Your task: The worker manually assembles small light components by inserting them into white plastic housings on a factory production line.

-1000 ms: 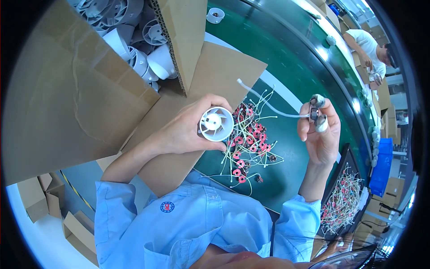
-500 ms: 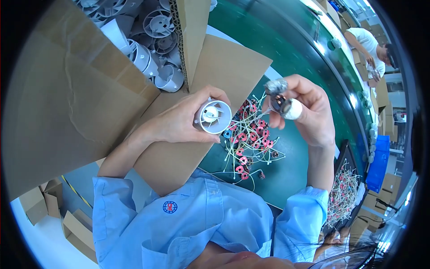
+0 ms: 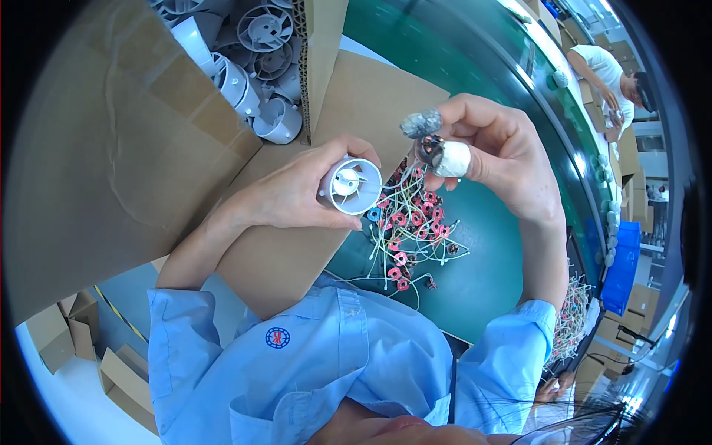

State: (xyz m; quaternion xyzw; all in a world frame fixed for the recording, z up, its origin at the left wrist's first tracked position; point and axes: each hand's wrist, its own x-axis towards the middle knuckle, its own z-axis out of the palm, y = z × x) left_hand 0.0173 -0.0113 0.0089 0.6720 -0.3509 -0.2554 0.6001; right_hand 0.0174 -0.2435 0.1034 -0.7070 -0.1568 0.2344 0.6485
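While both hands are raised over the green bench, this is how things stand:
Right fingers: taped tips pinch a small dark coil (image 3: 429, 149), thumb and forefinger closed on it.
Right hand (image 3: 498, 157): up at chest height, just right of the left hand.
Left fingers: wrapped round a white ducted fan housing (image 3: 351, 185), open end facing the camera.
Left hand (image 3: 297, 194): gripping the housing, close beside the coil but apart from it.
Below the hands: a heap of red coils with pale wires (image 3: 409, 237) on the green bench top (image 3: 489, 252).
Left of them: a cardboard box (image 3: 119, 148) holding more white fan housings (image 3: 252, 67).
Far right: another person (image 3: 612, 74) at the bench edge.
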